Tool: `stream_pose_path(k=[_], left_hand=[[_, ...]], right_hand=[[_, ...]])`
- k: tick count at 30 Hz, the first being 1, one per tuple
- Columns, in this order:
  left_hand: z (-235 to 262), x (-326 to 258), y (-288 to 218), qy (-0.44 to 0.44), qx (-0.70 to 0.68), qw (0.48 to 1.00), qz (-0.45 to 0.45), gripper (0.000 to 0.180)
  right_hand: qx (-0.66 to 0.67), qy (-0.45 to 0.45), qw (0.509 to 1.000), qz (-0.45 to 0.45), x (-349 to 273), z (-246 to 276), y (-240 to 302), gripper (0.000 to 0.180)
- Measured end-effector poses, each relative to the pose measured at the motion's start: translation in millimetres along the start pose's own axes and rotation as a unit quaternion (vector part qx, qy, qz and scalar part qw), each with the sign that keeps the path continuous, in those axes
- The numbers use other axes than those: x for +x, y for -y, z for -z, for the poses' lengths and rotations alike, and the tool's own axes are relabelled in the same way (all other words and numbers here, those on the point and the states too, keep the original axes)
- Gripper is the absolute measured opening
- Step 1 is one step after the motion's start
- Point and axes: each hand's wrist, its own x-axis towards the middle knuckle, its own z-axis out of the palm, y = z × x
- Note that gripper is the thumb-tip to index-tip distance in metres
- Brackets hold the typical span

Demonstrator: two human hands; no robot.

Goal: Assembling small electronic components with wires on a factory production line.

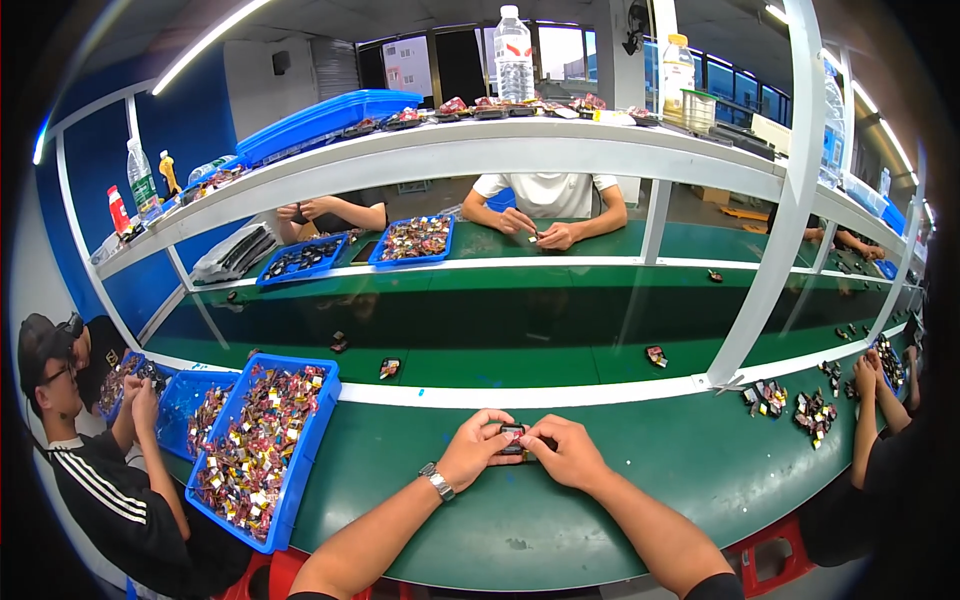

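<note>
Over the green work surface (420, 540), my left hand (470, 448) holds a small black casing (513, 430) with a red or pink piece in it. Its fingers are closed round the casing's left side. My right hand (570, 452) pinches at the casing's right side, thumb and fingertips over the red piece. The fingers hide much of the casing. To the left of my forearms stands a blue tray (313, 445) heaped with small parts in red, yellow and white wrapping.
A white rail (480, 396) runs beyond my hands. Behind it, a green conveyor belt (530, 360) carries scattered black casings. A white post (765, 220) rises at the right, holding a shelf (450, 140) overhead. Co-workers sit left, right and opposite. Piles of parts (815, 415) lie at the right.
</note>
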Motion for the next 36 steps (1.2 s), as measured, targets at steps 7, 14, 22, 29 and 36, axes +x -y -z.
stream_pose_path(k=[7,14,22,29,36], left_hand=[[2,1,1,-0.014,0.016,1.000,-0.013,0.019],[-2,0,3,-0.027,-0.009,0.999,-0.022,0.019],[0,-4,-9,-0.016,0.063,0.997,-0.049,0.027],[4,-3,-5,0.011,-0.014,0.999,-0.033,0.035],[7,0,-7,-0.012,0.061,0.998,-0.032,0.031]], right_hand=[[-0.034,0.003,0.992,0.123,-1,0,-2,0.012],[-0.036,-0.038,0.995,0.081,-3,-5,1,0.013],[-0.031,-0.052,0.994,0.086,-2,-8,2,0.010],[-0.068,-0.063,0.990,0.104,0,-6,2,0.010],[-0.089,-0.068,0.980,0.164,-4,-7,3,0.015]])
